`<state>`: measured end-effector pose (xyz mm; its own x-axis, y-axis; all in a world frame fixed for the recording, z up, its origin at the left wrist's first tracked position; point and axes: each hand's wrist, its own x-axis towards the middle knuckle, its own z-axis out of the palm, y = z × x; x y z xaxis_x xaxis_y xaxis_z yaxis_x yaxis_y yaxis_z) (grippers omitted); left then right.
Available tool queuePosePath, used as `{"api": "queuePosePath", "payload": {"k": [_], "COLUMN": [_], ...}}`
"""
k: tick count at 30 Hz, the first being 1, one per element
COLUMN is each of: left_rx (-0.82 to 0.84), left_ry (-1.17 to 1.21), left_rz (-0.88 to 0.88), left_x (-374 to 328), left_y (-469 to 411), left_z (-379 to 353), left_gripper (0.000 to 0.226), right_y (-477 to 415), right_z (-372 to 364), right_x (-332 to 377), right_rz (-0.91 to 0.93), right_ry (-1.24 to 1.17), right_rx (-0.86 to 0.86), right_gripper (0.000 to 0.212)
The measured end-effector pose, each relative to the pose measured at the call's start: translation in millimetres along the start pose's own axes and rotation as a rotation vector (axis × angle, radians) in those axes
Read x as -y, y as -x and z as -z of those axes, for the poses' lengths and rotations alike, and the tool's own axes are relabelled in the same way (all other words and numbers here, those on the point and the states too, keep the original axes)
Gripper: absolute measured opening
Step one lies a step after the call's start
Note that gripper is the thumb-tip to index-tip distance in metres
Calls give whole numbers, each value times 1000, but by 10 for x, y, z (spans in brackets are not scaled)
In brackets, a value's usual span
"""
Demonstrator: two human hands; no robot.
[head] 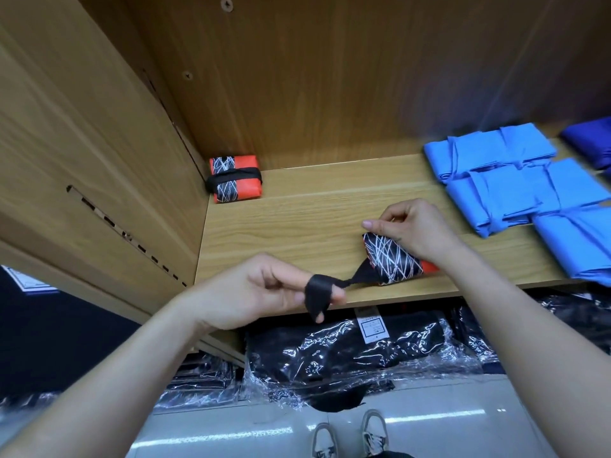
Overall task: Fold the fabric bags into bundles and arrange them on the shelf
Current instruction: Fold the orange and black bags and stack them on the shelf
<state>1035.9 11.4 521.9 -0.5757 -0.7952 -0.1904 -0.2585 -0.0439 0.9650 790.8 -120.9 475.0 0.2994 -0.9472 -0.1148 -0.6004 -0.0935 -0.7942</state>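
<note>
While the right hand [410, 231] is resting on the folded bag [393, 259], thumb and fingertips pinching its upper edge, the left hand [264, 289] is holding the black strap [319, 292] out to the left. The strap is looping round the left fingers and running taut to the bag's corner. That bag, black with white scribbled lines and an orange end, is lying near the front edge of the wooden shelf [297, 219]. A finished bundle [235, 178] of the same pattern, bound with a black band, is sitting in the back left corner, well apart from the hands. Light blue bags [515, 180] are lying folded in overlapping rows on the shelf's right side, with a darker blue bag [591, 140] behind them. Below the shelf, plastic-wrapped black packs [347, 352] are lying in stacks, and a pair of shoes [350, 434] is showing on the pale floor.
</note>
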Motion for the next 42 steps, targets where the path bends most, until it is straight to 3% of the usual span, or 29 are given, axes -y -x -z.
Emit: {"api": "queuePosePath", "payload": {"k": [5, 10, 13, 17, 21, 26, 31, 37, 42], "left_rx": [-185, -199, -242, -374, -406, -332, -296, -556, -569], "left_ry": [-644, -919, -775, -403, -69, 55, 223, 289, 489], "left_rz": [251, 374, 356, 201, 90, 161, 144, 26, -4], "left_x": [17, 27, 107, 147, 109, 149, 214, 203, 260], "left_y": [-144, -225, -254, -305, -363, -416, -338, -449, -370], "left_z": [-16, -11, 44, 69, 12, -69, -110, -268, -376], "left_gripper": [49, 60, 69, 72, 68, 64, 65, 64, 47], "right_y": [-4, 78, 176, 292, 310, 309, 364, 426, 432], "right_z": [-46, -102, -119, -141, -124, -146, -189, -461, -456], "right_x": [-36, -23, 27, 88, 109, 62, 103, 123, 81], "right_rz": [68, 86, 92, 126, 131, 150, 61, -245, -365], "right_ry": [-73, -206, -299, -235, -208, -262, -627, -1254, -1327], "right_rx": [-144, -222, -133, 151, 334, 274, 195, 80, 21], "right_gripper": [38, 45, 34, 49, 37, 37, 22, 44, 46]}}
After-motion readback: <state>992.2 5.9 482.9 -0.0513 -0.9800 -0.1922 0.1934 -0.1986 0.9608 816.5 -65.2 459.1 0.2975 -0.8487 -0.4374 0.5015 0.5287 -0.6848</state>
